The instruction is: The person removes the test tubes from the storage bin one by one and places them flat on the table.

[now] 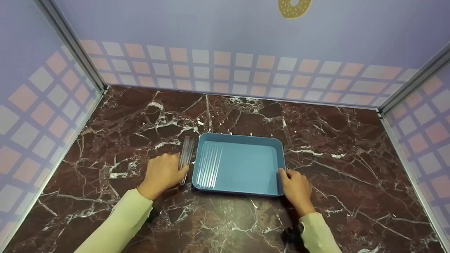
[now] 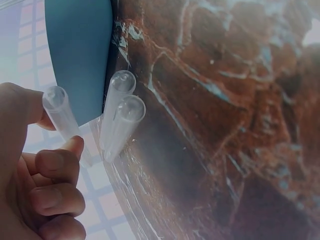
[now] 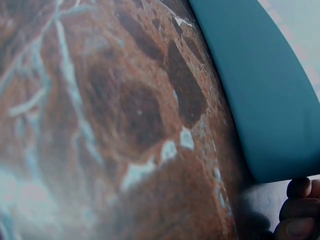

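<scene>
My left hand (image 1: pixel 162 174) is at the left of the blue tray (image 1: pixel 251 165). Its thumb and index finger pinch a clear test tube (image 2: pixel 61 112), whose rounded end points toward the left wrist camera. Two more clear test tubes (image 2: pixel 122 117) lie side by side on the marble surface, between that hand and the tray wall. Inside the tray, several clear tubes (image 1: pixel 208 165) lie parallel along its left side. My right hand (image 1: pixel 297 188) grips the tray's right wall near the front corner, thumb at the rim; in the right wrist view its curled fingers (image 3: pixel 299 226) show below the tray.
The dark red marble tabletop (image 1: pixel 351 168) has white veins. A lilac back wall (image 1: pixel 225 31) with checkered squares stands behind it, and side panels (image 1: pixel 38 102) close in left and right.
</scene>
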### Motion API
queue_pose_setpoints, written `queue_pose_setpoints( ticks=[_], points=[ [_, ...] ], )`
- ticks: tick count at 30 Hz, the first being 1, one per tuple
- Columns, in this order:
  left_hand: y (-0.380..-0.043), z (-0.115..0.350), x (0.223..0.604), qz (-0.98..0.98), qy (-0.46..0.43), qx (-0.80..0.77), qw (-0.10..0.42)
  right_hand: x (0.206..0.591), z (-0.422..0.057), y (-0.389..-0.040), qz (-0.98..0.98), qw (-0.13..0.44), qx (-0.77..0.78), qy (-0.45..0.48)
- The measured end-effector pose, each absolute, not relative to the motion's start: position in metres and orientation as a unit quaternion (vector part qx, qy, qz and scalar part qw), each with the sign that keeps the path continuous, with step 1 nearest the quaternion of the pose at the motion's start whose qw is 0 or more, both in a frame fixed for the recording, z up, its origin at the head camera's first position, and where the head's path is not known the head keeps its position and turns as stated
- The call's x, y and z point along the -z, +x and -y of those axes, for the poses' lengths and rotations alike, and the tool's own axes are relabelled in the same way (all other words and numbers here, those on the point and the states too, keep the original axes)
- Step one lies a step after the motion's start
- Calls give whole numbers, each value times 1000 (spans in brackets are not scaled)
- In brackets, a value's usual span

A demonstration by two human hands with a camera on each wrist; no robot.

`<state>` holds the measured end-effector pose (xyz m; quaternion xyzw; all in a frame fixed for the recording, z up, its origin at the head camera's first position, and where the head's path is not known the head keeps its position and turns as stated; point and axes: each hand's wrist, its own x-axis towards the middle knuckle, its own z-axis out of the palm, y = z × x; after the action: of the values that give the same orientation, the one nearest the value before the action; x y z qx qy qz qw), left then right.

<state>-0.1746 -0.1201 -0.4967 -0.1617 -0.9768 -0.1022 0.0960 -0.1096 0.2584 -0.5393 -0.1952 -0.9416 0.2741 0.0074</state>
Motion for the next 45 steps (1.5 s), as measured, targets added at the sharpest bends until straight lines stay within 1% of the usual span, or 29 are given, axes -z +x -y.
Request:
queue_pose_setpoints(
  ticks=[12, 22, 45],
  points=[
    [-177, 124, 498, 980, -149, 107, 79, 539, -258, -110, 942, 14, -275, -190],
    [-179, 128, 497, 985, -133, 103, 42, 539, -258, -109, 942, 15, -275, -190],
    [-181, 131, 503, 985, -128, 107, 33, 539, -257, -109, 942, 13, -272, -196]
  ],
)
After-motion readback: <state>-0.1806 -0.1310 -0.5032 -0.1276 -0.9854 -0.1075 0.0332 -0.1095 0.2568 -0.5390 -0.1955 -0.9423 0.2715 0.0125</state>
